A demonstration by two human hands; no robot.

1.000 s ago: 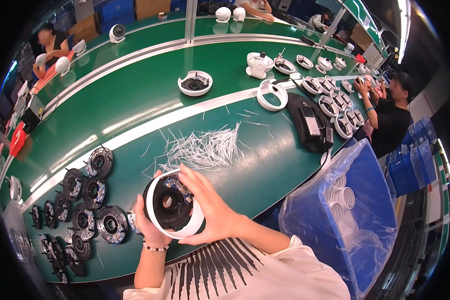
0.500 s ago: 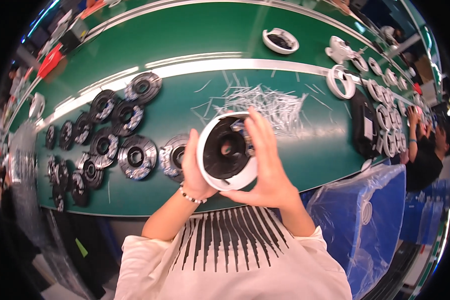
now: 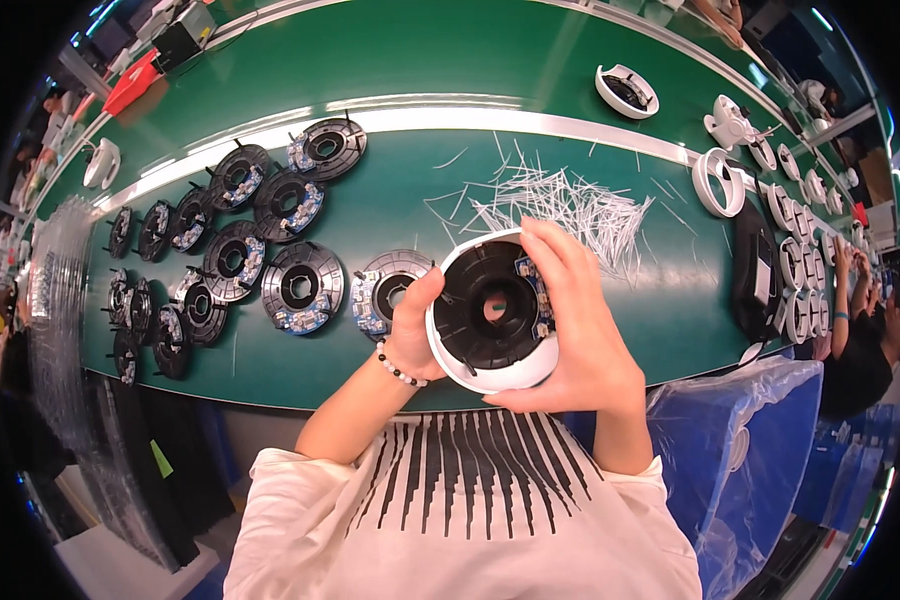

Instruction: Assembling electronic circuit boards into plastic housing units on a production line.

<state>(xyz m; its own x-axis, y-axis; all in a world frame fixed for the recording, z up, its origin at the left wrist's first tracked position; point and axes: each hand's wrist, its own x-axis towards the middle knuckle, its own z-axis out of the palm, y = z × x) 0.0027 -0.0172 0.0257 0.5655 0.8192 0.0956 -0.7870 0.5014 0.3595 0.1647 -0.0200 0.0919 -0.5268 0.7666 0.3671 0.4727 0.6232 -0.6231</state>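
Observation:
Between my two hands, above the near edge of the bench, is a round white plastic housing (image 3: pixel 526 374), its open side facing up. Inside it sits a black ring-shaped disc (image 3: pixel 470 325) with a central hole and a blue circuit board (image 3: pixel 542 295) along its right side. My left hand (image 3: pixel 413 335) grips the housing's left side, thumb up at the rim. My right hand (image 3: pixel 595 335) wraps the right side, fingers over the far rim and thumb at the near edge. Just left of my left hand, a similar black disc with a circuit board (image 3: pixel 375 295) lies on the bench.
Several black discs with circuit boards (image 3: pixel 303 285) cover the left of the green bench (image 3: pixel 390 180). Thin white strips (image 3: pixel 570 205) lie in a heap beyond my hands. White rings (image 3: pixel 718 183) and a black case (image 3: pixel 755 275) stand right; a plastic-covered blue bin (image 3: pixel 740 440) is below.
The whole view has shifted, so the bench things appear farther right. Both hands keep hold of the housing, and the disc inside it now shows more squarely.

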